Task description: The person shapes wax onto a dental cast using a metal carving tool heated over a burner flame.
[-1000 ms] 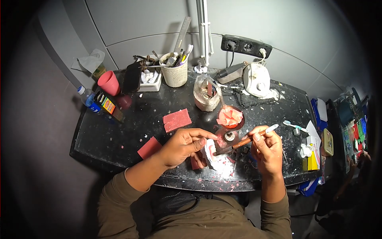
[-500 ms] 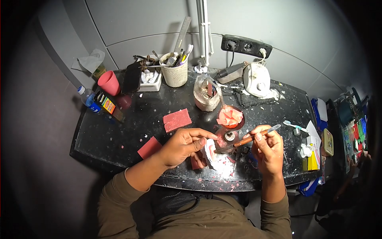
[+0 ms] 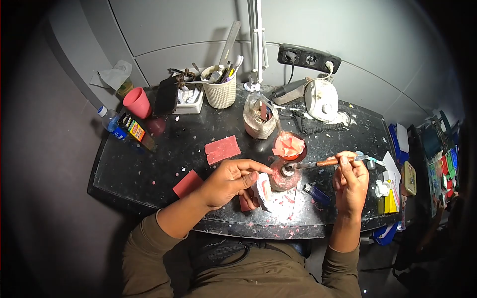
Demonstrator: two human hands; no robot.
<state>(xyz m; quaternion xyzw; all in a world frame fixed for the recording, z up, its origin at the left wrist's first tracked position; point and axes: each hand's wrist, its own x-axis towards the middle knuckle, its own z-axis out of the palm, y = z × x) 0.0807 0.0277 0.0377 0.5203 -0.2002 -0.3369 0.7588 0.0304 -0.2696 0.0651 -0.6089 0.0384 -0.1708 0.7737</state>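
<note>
My left hand (image 3: pixel 229 185) grips a white plaster dental cast (image 3: pixel 264 194) with pink wax on its face, low over the front of the desk. A wax knife (image 3: pixel 334 162) with a brown handle is held level in my right hand (image 3: pixel 352 185). Its blade end lies at the top of a small glass spirit burner (image 3: pixel 286 180), whose flame I cannot make out. Behind the burner, a round pan (image 3: pixel 303 155) holds crumpled pink wax pieces (image 3: pixel 288 145). Two flat pink wax sheets, one farther back (image 3: pixel 222 150) and one nearer (image 3: pixel 187 184), lie left of the burner.
A blue lighter (image 3: pixel 318 193) lies beside my right hand. Behind stand a plastic-lined container (image 3: pixel 259 121), a woven tool cup (image 3: pixel 219 94) and a white motor unit (image 3: pixel 321 101). A pink cup (image 3: pixel 136 103) and bottle (image 3: pixel 110 121) occupy the left. A toothbrush (image 3: pixel 378 162) lies at right.
My right hand has moved right and slightly up, carrying the knife from the cast to the burner's top. My left hand keeps the cast in nearly the same place.
</note>
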